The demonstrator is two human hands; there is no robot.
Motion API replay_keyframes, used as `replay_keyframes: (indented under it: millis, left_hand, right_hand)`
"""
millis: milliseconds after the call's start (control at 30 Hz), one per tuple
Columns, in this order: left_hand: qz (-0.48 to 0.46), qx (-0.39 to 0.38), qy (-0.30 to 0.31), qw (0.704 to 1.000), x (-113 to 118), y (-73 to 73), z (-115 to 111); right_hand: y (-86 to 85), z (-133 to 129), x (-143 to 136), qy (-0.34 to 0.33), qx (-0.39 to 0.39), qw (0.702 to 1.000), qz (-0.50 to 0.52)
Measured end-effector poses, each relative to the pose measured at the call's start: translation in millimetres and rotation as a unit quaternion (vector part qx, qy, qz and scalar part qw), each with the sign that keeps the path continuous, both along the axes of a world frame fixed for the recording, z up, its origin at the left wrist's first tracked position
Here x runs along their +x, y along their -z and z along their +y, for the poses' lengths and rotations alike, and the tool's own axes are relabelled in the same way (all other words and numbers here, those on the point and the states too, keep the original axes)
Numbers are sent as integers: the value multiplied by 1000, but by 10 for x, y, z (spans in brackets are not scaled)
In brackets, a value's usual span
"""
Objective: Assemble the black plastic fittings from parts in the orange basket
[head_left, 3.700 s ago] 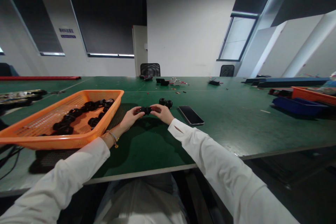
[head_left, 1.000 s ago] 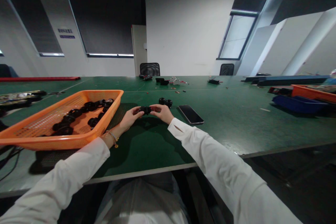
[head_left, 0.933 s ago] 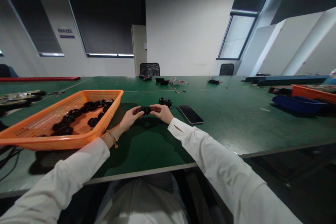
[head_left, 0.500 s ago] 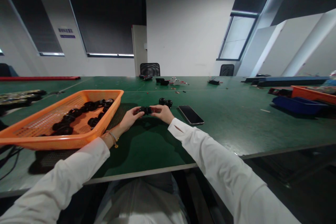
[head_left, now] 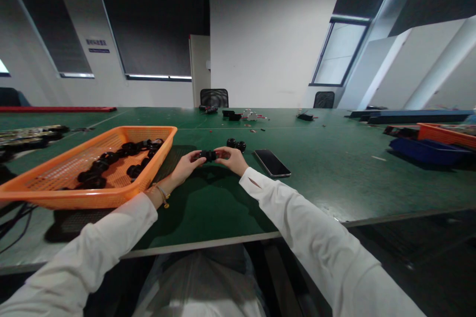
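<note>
Between my two hands is a small black cylindrical part (head_left: 208,156) with ridges round it, held level a little above the green table (head_left: 223,208). My left hand (head_left: 188,166) is closed on its left end, thumb and fingers pinching it. The right end is gripped by my right hand (head_left: 232,158) in the same way. Just behind my right hand lie black round parts (head_left: 236,145) of a similar look. To the left, an orange basket (head_left: 111,199) holds several black parts (head_left: 92,177). What exact kind of part this is, I cannot make out.
A phone (head_left: 272,163) lies right of my right hand. Black and white pieces (head_left: 250,115) sit farther back. On the far right are a blue tray (head_left: 427,151) and an orange bin (head_left: 446,134). Cables (head_left: 18,223) run beneath the basket's left side.
Both hands keep their pinch on the black part, almost unmoved. The whole view has shifted very slightly.
</note>
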State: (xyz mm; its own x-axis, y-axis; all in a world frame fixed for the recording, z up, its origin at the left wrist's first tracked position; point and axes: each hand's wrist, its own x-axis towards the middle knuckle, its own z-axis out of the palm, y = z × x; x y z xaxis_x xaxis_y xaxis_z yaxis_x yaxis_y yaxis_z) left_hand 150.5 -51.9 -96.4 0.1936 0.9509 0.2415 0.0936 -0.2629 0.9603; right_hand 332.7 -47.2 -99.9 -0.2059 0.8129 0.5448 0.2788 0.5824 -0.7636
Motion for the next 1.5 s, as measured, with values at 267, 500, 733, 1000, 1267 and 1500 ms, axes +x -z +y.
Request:
replay_keyframes:
  millis: [267, 500, 733, 1000, 1267, 1500]
  left_hand:
    - [-2, -4, -3, 1000, 7, -6, 2]
    - [3, -3, -4, 1000, 6, -13, -13]
    - [6, 1, -1, 1000, 2, -7, -3]
    - [11, 8, 4, 1000, -4, -3, 4]
    - [6, 1, 0, 1000, 2, 4, 10]
    - [0, -4, 1, 1000, 5, 2, 7]
  right_hand:
    - [3, 5, 2, 0, -4, 1000, 2]
    - [1, 3, 5, -1, -11, 1000, 5]
    - [2, -1, 6, -4, -20, 1000, 7]
    - [20, 36, 29, 4, 8, 1000, -24]
    - [14, 18, 14, 12, 16, 1000, -7]
    - [12, 13, 12, 3, 0, 1000, -2]
